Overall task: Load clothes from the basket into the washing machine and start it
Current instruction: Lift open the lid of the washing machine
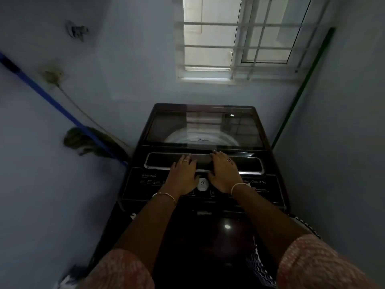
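1. In a dim corner below a barred window (239,38), the washing machine (268,190) is seen with its glass lid (170,126) shut.
2. The left hand (183,172) and right hand (224,172) are laid flat on the lid's front handle (250,163) — fingers straight, hands just apart.

Walls: pale blue-grey painted walls (129,65) closed in a narrow nook and darkened toward the lower corners.
Window: a white-framed window (214,38) sat high in the back wall, crossed by a white grille (239,46).
Light: daylight came through the window glass; the rest stayed dim.
Left wall: a blue pole (52,101) leaned slantwise, with a dark shaggy mop or broom head (83,140) beside it; above were a brownish stain (53,76) and a small blurred fixture (77,30).
Right corner: a green pole (304,86) leaned beside the window.
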A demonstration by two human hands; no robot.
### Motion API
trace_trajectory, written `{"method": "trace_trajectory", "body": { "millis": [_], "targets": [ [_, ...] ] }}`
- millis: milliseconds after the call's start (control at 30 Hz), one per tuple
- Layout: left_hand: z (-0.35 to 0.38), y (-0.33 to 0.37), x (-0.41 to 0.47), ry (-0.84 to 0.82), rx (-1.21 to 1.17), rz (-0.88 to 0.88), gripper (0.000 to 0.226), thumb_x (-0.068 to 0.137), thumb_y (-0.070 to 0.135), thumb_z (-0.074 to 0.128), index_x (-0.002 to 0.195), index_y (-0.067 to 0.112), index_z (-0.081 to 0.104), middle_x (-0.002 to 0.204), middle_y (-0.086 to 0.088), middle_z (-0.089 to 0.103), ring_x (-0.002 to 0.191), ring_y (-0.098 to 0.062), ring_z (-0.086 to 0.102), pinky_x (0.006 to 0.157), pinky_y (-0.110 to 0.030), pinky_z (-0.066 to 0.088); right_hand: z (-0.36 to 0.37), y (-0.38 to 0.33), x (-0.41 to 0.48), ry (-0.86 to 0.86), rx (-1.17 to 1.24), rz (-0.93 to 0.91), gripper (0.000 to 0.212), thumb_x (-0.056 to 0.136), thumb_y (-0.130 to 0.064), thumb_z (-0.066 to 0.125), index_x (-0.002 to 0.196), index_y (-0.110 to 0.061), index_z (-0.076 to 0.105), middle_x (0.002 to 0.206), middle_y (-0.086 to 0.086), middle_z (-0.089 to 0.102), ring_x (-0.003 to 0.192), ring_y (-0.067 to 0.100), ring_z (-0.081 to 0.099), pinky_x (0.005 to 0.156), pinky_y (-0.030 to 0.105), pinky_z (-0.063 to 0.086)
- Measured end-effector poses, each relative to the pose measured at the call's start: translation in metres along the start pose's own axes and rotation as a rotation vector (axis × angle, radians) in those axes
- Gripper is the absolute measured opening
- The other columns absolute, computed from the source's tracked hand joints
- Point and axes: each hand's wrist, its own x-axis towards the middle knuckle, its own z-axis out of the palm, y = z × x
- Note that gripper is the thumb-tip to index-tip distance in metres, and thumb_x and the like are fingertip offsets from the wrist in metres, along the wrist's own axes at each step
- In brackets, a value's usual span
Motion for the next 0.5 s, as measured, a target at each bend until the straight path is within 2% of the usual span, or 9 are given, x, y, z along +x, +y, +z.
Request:
{"method": "trace_trajectory", "body": {
  "millis": [167, 500],
  "targets": [
    [0.005, 0.006, -0.002, 0.013, 0.011, -0.005, 0.065, 0.092, 0.034, 0.052, 0.148, 0.014, 0.026, 0.158, -0.008, 0.018, 0.147, -0.027, 0.013, 0.117, -0.048, 0.019, 0.011, 0.013, -0.007, -0.005, 0.007, 0.014, 0.061, 0.091, -0.036, 0.052, 0.142, -0.009, 0.034, 0.151, 0.01, 0.034, 0.141, 0.024, 0.028, 0.118, 0.038, 0.024],
    [0.017, -0.003, 0.022, 0.146, -0.002, 0.064, 0.061, 0.091, 0.049, 0.05, 0.143, 0.02, 0.037, 0.155, -0.002, 0.029, 0.144, -0.02, 0.022, 0.115, -0.041, 0.024, 0.02, 0.034, 0.018, -0.06, -0.135, -0.127, 0.078, 0.092, -0.058, 0.037, 0.151, -0.01, 0.016, 0.158, 0.009, 0.018, 0.147, 0.025, 0.013, 0.12, 0.041, 0.013]
  ]
}}
